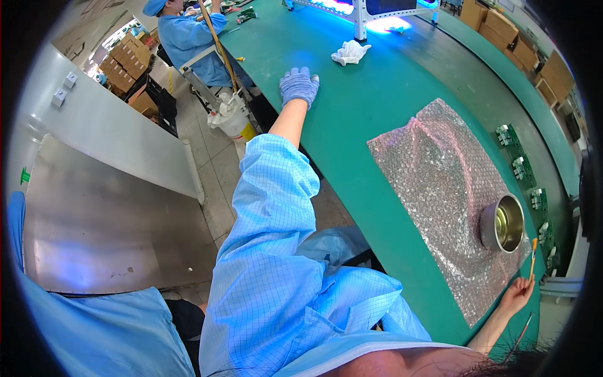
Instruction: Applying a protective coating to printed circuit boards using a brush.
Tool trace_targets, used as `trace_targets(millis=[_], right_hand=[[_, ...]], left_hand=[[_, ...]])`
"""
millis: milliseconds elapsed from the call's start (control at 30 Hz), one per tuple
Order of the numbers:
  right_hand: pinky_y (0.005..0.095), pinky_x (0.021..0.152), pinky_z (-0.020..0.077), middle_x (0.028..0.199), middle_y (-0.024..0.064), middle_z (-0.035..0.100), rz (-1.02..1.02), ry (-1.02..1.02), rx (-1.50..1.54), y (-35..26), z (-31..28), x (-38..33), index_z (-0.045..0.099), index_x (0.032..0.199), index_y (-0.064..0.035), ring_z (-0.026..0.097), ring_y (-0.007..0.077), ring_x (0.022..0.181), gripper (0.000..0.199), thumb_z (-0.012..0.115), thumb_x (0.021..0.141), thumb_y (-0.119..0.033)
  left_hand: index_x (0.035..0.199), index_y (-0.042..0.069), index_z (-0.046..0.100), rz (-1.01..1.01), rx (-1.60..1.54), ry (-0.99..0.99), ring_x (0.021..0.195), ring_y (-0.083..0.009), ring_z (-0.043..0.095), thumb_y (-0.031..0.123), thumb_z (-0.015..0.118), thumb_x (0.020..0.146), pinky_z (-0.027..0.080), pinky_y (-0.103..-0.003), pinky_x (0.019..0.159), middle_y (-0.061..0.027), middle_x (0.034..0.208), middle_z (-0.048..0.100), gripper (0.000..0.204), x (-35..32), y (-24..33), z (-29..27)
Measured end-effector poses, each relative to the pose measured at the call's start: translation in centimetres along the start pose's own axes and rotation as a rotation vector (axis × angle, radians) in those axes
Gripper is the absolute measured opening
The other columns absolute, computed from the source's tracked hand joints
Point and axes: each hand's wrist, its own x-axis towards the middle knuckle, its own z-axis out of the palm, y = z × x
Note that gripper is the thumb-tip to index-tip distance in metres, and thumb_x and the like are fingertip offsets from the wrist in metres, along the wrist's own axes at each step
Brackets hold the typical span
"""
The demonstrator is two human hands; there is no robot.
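Note:
My left hand [299,87], in a grey-blue knit glove, rests flat on the green table mat [339,132] near its left edge, holding nothing. Between the fingertips of my bare right hand [517,294], at the table's near right, is a thin brush [533,259] with its orange-brown end pointing up. Just beyond that hand a round metal bowl [502,224] with yellowish liquid inside stands on a sheet of bubble wrap [433,182]. Beside my right wrist lies another thin, brush-like stick [524,328].
Several green circuit boards [520,164] line the right side. A crumpled white cloth [350,53] lies ahead of my left hand, near a metal frame [360,22] with bright blue light. At the far left another person [188,41] in blue sits by a white bucket [232,119].

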Motion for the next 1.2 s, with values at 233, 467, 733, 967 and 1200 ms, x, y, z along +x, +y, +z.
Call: trace_targets(millis=[233, 467, 733, 967, 1200], right_hand=[[0.0236, 0.052, 0.029, 0.067, 0.0001, 0.031, -0.028, 0.093, -0.044, 0.16, 0.99, -0.42, 0.047, 0.111, 0.0068, 0.03, 0.0107, 0.06, 0.025, 0.046, 0.094, -0.011], [0.0233, 0.051, 0.0292, 0.067, 0.0005, 0.032, -0.024, 0.046, -0.03, 0.09, 0.6, -0.35, 0.046, 0.111, 0.0069, 0.03, 0.0107, 0.06, 0.025, 0.046, 0.094, -0.011], [0.0237, 0.052, 0.0288, 0.068, 0.0005, 0.031, -0.023, 0.029, -0.024, 0.11, 0.45, -0.22, 0.046, 0.112, 0.0077, 0.03, 0.0109, 0.06, 0.026, 0.046, 0.094, -0.011], [0.024, 0.051, 0.0284, 0.068, 0.0004, 0.032, -0.028, 0.072, -0.035, 0.15, 0.65, -0.26, 0.045, 0.113, 0.008, 0.03, 0.0108, 0.06, 0.027, 0.046, 0.094, -0.011], [0.024, 0.052, 0.0289, 0.068, 0.0007, 0.033, -0.026, 0.049, -0.029, 0.15, 0.49, -0.29, 0.046, 0.113, 0.0079, 0.031, 0.011, 0.061, 0.027, 0.046, 0.094, -0.011]], left_hand=[[0.113, 0.011, 0.054, 0.007, -0.008, 0.002, 0.108, -0.0295, 0.05, 0.041, 0.049, 0.086, 0.039, -0.046, 0.091, -0.0136, 0.115, 0.052, 0.041, -0.16, 0.0, -0.25], [0.115, 0.011, 0.053, 0.006, -0.001, -0.014, 0.108, -0.0293, 0.05, 0.041, 0.048, 0.086, 0.038, -0.045, 0.092, -0.0138, 0.115, 0.052, 0.041, -0.26, 0.15, -0.43], [0.115, 0.011, 0.053, 0.009, -0.006, -0.008, 0.108, -0.0291, 0.05, 0.041, 0.047, 0.087, 0.039, -0.044, 0.092, -0.0136, 0.115, 0.052, 0.041, -0.28, 0.12, -0.49], [0.112, 0.011, 0.054, 0.011, -0.007, 0.004, 0.107, -0.0296, 0.05, 0.04, 0.048, 0.086, 0.039, -0.044, 0.091, -0.0136, 0.114, 0.052, 0.04, -0.31, 0.07, -0.46], [0.111, 0.011, 0.054, 0.012, -0.021, 0.017, 0.107, -0.0298, 0.05, 0.04, 0.048, 0.086, 0.039, -0.045, 0.09, -0.0137, 0.113, 0.053, 0.039, -0.27, 0.05, -0.29]])
